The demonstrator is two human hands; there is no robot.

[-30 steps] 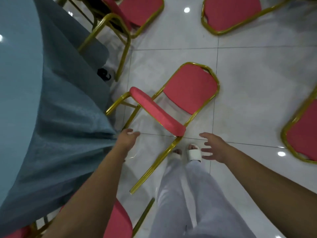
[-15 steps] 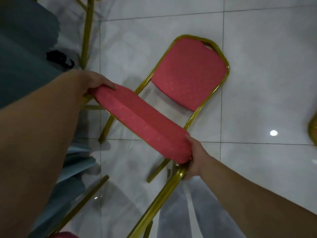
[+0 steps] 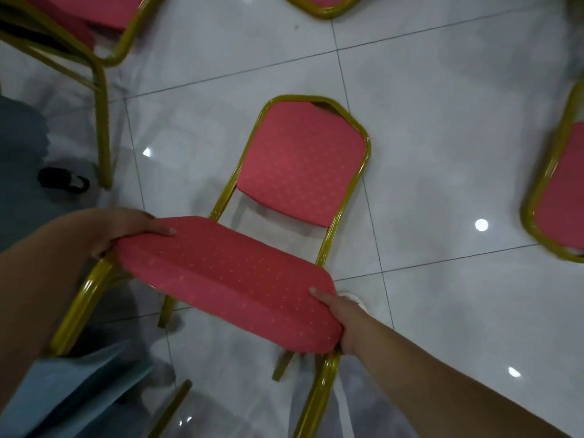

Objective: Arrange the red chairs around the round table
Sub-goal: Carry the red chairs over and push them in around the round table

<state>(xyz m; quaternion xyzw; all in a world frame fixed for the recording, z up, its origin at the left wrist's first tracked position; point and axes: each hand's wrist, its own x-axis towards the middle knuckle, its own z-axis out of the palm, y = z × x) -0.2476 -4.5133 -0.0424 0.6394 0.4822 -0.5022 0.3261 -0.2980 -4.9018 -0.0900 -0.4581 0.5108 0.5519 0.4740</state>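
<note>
A second before, both hands had reached out empty. Now the left hand (image 3: 126, 229) and right hand (image 3: 343, 325) clasped the chair (image 3: 227, 279) by opposite seat edges. Beyond the grip its backrest (image 3: 300, 162) lay low on the floor (image 3: 442, 121); the tablecloth (image 3: 63, 399) hung to its left. Righting the chair looked imminent.

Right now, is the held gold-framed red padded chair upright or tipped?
Tipped back: gold-framed red chair has its backrest by the floor; left hand and right hand grip the seat.
</note>
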